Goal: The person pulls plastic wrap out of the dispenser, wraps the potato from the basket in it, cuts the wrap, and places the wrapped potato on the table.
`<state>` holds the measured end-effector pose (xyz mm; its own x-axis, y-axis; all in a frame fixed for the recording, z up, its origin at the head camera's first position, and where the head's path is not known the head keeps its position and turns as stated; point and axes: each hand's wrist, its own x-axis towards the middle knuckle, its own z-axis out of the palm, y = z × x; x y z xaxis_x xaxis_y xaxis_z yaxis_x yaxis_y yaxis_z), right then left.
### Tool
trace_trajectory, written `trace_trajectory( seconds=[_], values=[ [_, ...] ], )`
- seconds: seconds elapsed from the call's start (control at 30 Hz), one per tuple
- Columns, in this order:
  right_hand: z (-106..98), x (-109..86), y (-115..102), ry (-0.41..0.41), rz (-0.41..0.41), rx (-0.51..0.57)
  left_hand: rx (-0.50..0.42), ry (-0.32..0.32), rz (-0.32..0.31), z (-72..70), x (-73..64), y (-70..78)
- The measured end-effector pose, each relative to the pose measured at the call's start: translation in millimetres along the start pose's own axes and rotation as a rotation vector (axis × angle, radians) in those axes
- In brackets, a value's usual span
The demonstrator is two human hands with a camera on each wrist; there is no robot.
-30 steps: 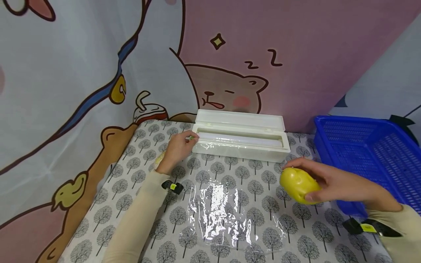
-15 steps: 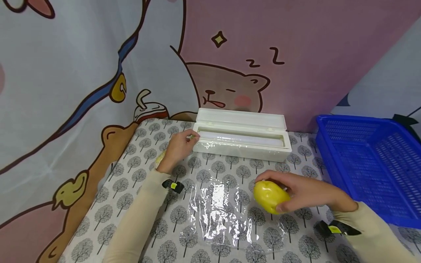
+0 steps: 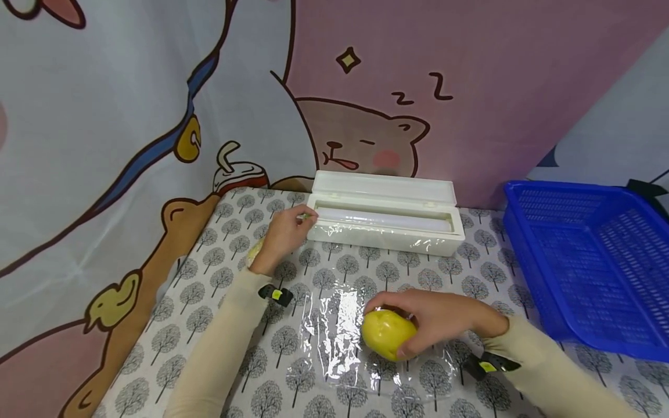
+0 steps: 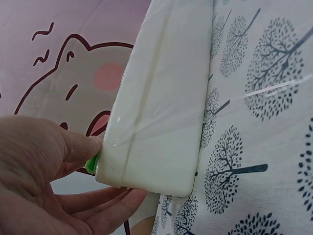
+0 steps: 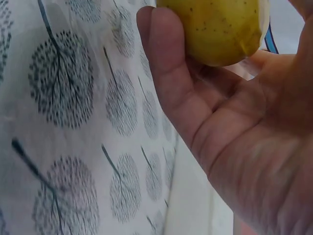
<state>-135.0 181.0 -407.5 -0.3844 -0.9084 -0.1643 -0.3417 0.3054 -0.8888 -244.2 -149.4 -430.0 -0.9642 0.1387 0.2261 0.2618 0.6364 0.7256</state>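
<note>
1. The box (image 3: 381, 240) stands at the far side of the table (image 3: 177, 325), before the backdrop (image 3: 502, 87); inside lies the roll (image 3: 381, 218).
2. The left hand (image 3: 287, 229) is at its left end.
3. Before the box, the film (image 3: 334, 371) lies on the table.
4. The fruit (image 3: 388, 335), in the right hand (image 3: 436, 316), is over the film.
5. The basket (image 3: 535, 273) is right of the box.

The head view looks forward and down; both nearer wrist views share its tree-print cloth (image 3: 269, 371).
</note>
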Motion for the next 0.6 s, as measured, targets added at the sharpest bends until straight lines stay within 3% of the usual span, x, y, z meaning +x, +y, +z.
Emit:
trace_trajectory(
  seconds=[0.23,0.47,0.6],
  values=[
    [11,18.7,1,-0.052,0.011,-0.060,-0.008,0.002,0.002,0.2,0.8,0.4],
    [22,24.6,2,-0.072,0.078,-0.134,-0.004,0.000,-0.013,0.2,0.7,0.8],
    [25,27.2,3,-0.076,0.073,-0.142,-0.003,0.000,-0.024,-0.1,0.2,0.1]
  ],
)
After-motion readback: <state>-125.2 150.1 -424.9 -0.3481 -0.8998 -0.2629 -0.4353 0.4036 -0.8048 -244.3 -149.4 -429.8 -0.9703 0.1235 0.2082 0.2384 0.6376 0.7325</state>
